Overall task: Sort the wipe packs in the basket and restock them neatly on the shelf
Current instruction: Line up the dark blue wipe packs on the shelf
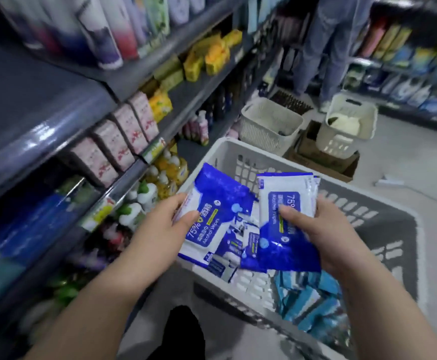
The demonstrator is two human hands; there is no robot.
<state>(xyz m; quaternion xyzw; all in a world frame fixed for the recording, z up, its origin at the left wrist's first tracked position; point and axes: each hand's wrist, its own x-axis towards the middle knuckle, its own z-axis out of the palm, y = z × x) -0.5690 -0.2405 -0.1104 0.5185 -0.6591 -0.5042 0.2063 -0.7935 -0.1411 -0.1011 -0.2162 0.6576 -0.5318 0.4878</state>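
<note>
Above the basket's point(384, 216) left rim, the left hand point(157, 229) pinches one blue wipe pack point(212, 216) and the right hand point(326, 235) grips a matching stack point(287, 222), seemingly grouping like packs before shelving.

Basket point(238, 152) sits right of the shelf unit point(56, 126) that runs along the left. Over it, the left hand point(157, 237) holds one wipe pack point(212, 216) and the right hand point(324, 237) holds a stack of wipe packs point(285, 224) just beside it, with loose packs point(308, 302) in the basket below, mostly near right. Behind the basket a cardboard box point(324, 159), then two smaller baskets point(269, 123) side by side, a person point(324, 48) standing farther back, and a second shelf point(407, 74) far right.
</note>
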